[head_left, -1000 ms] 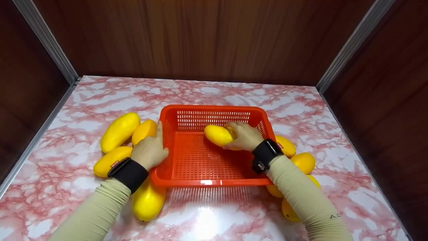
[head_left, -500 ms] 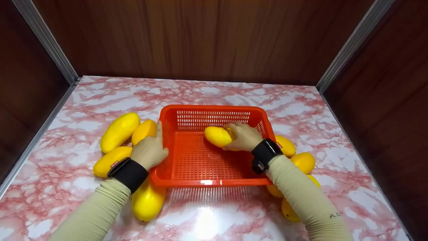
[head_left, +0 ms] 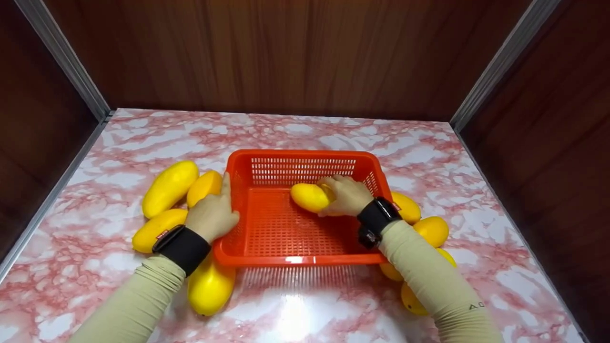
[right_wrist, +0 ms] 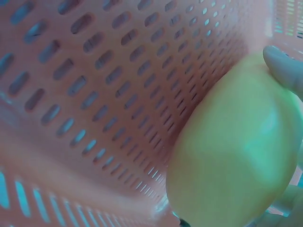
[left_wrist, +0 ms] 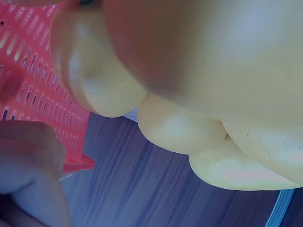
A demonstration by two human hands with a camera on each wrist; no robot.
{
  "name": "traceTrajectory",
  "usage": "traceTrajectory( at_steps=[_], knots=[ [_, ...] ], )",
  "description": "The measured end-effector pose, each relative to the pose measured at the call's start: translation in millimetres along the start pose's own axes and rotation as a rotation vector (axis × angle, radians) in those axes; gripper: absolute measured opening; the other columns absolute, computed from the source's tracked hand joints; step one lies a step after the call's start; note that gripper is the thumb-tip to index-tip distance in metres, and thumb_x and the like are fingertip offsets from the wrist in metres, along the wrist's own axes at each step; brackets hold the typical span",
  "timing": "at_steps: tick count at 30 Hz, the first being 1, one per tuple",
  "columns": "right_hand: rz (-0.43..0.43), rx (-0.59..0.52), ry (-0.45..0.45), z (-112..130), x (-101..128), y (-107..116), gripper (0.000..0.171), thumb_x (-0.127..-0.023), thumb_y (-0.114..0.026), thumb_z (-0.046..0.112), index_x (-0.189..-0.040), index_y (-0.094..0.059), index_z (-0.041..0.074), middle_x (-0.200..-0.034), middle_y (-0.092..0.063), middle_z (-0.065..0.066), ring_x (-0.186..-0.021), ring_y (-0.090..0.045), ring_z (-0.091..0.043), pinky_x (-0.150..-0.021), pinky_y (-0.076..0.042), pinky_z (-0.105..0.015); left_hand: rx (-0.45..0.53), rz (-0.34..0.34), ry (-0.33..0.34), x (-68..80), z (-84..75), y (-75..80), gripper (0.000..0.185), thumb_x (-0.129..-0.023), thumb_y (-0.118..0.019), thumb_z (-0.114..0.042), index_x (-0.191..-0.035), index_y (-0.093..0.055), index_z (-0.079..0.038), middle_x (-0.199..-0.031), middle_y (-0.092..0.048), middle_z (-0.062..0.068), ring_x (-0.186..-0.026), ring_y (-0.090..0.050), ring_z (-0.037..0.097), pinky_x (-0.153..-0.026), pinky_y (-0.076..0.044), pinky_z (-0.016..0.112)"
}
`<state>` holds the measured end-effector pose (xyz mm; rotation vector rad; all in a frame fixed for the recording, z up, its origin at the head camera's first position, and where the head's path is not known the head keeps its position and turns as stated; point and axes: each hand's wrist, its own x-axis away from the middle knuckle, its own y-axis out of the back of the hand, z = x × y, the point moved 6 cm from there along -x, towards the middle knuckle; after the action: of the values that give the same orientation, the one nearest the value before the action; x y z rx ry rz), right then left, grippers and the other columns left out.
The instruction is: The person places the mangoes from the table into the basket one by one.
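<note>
An orange-red slotted basket point(head_left: 295, 259) stands in the middle of the marble table. My right hand point(head_left: 347, 195) is inside it and grips a yellow mango point(head_left: 309, 196) low near the far wall. In the right wrist view the mango point(right_wrist: 236, 156) lies close to the basket wall point(right_wrist: 94, 94), with a fingertip point(right_wrist: 284, 66) on top of it. My left hand point(head_left: 213, 213) holds the basket's left rim, one finger stretched along it. In the left wrist view the basket wall point(left_wrist: 38, 85) is beside a finger point(left_wrist: 28, 165), and mangoes point(left_wrist: 189, 47) fill the frame.
Several mangoes point(head_left: 170, 188) lie to the left of the basket, one point(head_left: 209, 286) at its front left corner. More mangoes point(head_left: 431, 231) are bunched along its right side under my right forearm. Dark wooden walls point(head_left: 286, 57) close the table at the back and sides.
My right hand has sunk a little lower in the basket with the mango. The left hand and the basket have stayed put.
</note>
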<state>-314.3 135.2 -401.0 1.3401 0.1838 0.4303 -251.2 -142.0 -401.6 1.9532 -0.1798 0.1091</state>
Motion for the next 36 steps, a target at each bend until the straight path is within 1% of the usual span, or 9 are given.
traceTrajectory(
  at_steps=[9,18,24,30,36],
  knots=[
    [0.013,0.012,-0.002,1.2,-0.3,-0.8,0.078,-0.071,-0.084,0.048,-0.138,-0.056,0.021,-0.138,-0.055,-0.013,-0.123,-0.055,-0.036,-0.097,-0.046,-0.057,0.001,0.006,0.001,0.1,0.5,0.2,0.093,-0.092,-0.055,-0.025,-0.157,0.007,-0.002,-0.064,-0.056,0.009,-0.054,-0.056,0.024,-0.052,-0.041,0.034],
    [0.025,0.001,-0.005,1.5,-0.6,-0.8,0.08,-0.071,-0.084,0.051,-0.14,-0.055,0.021,-0.141,-0.054,-0.014,-0.127,-0.053,-0.035,-0.099,-0.045,-0.057,0.007,-0.001,-0.007,-0.1,-0.4,0.7,0.093,-0.091,-0.055,-0.023,-0.157,0.006,-0.001,-0.063,-0.054,0.007,-0.052,-0.055,0.023,-0.049,-0.039,0.032],
    [0.033,-0.03,-0.008,1.4,-1.4,0.7,0.08,-0.072,-0.083,0.051,-0.14,-0.055,0.022,-0.143,-0.052,-0.014,-0.13,-0.05,-0.036,-0.104,-0.041,-0.057,0.014,0.01,0.007,0.0,0.3,-0.3,0.093,-0.092,-0.055,-0.024,-0.157,0.007,-0.002,-0.063,-0.055,0.007,-0.052,-0.056,0.023,-0.05,-0.04,0.032],
    [-0.003,-0.076,0.002,1.5,-1.1,6.2,0.076,-0.073,-0.082,0.052,-0.138,-0.057,0.021,-0.141,-0.055,-0.012,-0.13,-0.051,-0.034,-0.105,-0.041,-0.056,0.018,0.006,0.006,-0.3,0.2,-0.4,0.093,-0.092,-0.055,-0.024,-0.158,0.007,-0.002,-0.064,-0.055,0.007,-0.054,-0.056,0.024,-0.051,-0.04,0.033],
    [-0.016,-0.128,-0.02,2.3,0.7,13.7,0.078,-0.076,-0.08,0.053,-0.141,-0.054,0.019,-0.144,-0.053,-0.012,-0.132,-0.048,-0.034,-0.108,-0.039,-0.055,0.019,0.004,0.004,0.0,0.2,0.0,0.093,-0.092,-0.055,-0.024,-0.158,0.006,-0.002,-0.064,-0.055,0.008,-0.055,-0.056,0.024,-0.052,-0.041,0.033]
  ],
)
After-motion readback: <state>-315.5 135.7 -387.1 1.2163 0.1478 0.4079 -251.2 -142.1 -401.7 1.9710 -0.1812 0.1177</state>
